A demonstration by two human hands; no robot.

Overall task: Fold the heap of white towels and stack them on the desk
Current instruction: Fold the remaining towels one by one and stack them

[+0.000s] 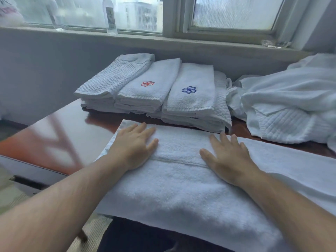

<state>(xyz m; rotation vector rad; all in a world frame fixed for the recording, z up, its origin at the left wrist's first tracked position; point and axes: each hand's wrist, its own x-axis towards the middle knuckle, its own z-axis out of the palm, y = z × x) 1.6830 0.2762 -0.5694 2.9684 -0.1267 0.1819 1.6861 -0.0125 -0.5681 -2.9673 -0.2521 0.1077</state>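
Head view, blue-flower towel (191, 77), stack tag (194, 117) illegible

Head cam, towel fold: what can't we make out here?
Head view:
- Unfolded heap: cut off by the right frame edge; count unknown.
- Folded stacks: lower layers hidden under the top towels.
- Spread towel: right end out of frame; parts hidden under left hand and right hand.
- Bottle label: blurred.

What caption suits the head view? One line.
Left hand and right hand press a white towel on the desk; folded stacks and heap behind.
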